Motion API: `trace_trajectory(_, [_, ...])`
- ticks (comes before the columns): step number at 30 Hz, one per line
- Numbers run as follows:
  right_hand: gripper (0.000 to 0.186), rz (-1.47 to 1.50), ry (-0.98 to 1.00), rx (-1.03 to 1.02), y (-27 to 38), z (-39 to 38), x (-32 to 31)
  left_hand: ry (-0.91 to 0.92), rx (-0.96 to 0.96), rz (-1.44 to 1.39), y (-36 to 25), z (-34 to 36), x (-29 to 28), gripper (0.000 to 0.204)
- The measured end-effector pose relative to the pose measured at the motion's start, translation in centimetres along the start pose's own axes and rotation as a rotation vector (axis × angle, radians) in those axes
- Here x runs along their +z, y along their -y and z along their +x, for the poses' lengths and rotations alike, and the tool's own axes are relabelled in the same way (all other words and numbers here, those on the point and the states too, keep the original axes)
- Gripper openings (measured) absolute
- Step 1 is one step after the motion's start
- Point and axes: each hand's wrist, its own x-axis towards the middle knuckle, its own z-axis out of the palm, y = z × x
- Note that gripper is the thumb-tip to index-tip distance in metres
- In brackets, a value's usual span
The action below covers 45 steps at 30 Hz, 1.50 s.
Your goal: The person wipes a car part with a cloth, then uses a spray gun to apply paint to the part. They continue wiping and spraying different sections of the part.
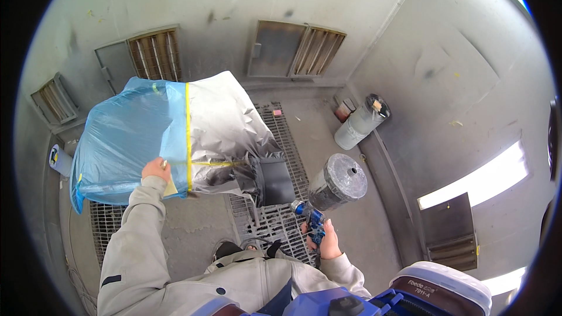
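Observation:
My right hand (329, 241) is wrapped round the handle of a blue spray gun (316, 226), its round nozzle pointing left. A large grey, paint-smeared cup (345, 177) with a lid sits on the gun. Left of the nozzle is a glossy black panel (276, 181), framed by silvery-white masking paper (219, 117) with dark overspray. Farther left, my left hand (156, 169) is closed on a pale yellow sheet (170, 188), paper or cloth. It is over the blue masking film (126, 134), near the yellow tape (188, 134) joining film and paper.
Metal floor grating (281, 222) runs beneath the masked piece. Along the right wall stand a tall grey canister (354, 130) and a smaller reddish container (345, 109). A white roll-like container (60, 160) is at far left. Louvred vents (319, 51) line the back wall.

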Motion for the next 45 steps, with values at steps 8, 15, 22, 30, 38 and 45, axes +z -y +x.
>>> trace_trajectory(8, [0.077, -0.039, -0.038, -0.015, -0.3, -0.2, 0.3, 0.032, 0.003, 0.016, 0.2, 0.0, -0.1, 0.027])
trace_trajectory(15, [0.071, 0.030, -0.086, 0.000, -0.5, -0.3, 0.2, -0.030, 0.035, 0.084, 1.0, 0.4, 1.0, 0.030])
trace_trajectory(22, [0.077, -0.028, -0.084, -0.040, 0.2, -0.4, 0.6, 0.038, -0.012, 0.065, 0.8, 0.6, 0.7, 0.031])
trace_trajectory(30, [0.082, 0.021, -0.042, 0.037, 0.2, -0.3, -0.1, 0.032, 0.006, 0.097, 0.9, 0.7, 1.0, 0.031])
trace_trajectory(38, [0.068, 0.022, -0.024, 0.077, 0.0, -0.6, -0.9, 0.050, 0.018, 0.072, 1.3, 0.9, 1.1, 0.032])
trace_trajectory(45, [0.067, -0.067, -0.178, 0.076, -0.4, -0.8, -0.9, 0.018, 0.019, 0.065, 1.6, 0.9, 1.4, 0.031])
